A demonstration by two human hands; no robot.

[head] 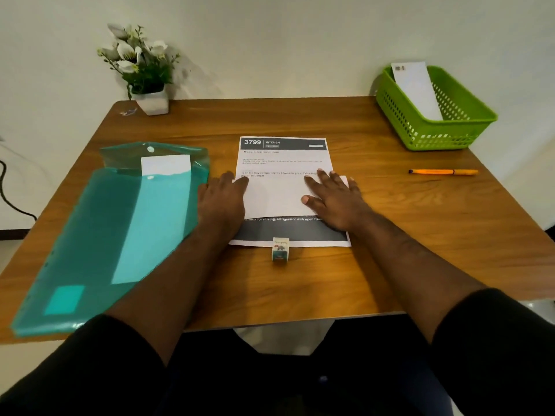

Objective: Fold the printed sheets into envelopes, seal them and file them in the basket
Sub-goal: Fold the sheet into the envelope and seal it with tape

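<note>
A: Status?

B: Folding step, I'd say. Printed sheet (285, 157) lies flat mid-table, header end away from the person. A blank white panel sits across its middle, looks like a flap folded over. Left hand (222, 199) flat on the panel's left edge, right hand (333, 199) flat on its right edge. Fingers straight on both, pressing, gripping nothing.

A: Next move?

B: Judgement only: run the palms along the fold to crease it, then bring the far printed section over for the second fold. Edges need to stay square or it won't slide into an envelope.

A: Envelopes?

B: Just left of the left hand: teal plastic folder (105, 235), flap open, white envelope (165, 165) sticking out the top. Needs a reach to the left and a pinch.

A: Seal?

B: Small printed box (280, 249) just behind the wrists, touching the sheet's near edge. Could be glue or stickers, can't tell.

A: Basket?

B: Green basket (468, 127) well beyond the right hand, far right corner, one white envelope (417, 91) already leaning inside.

A: Obstructions?

B: Orange pen (443, 172) lies between the right hand and the basket, flat, easy to pass over. Potted flowers (141, 70) far left corner, out of the way. The box could get knocked when the hands pull back.
</note>
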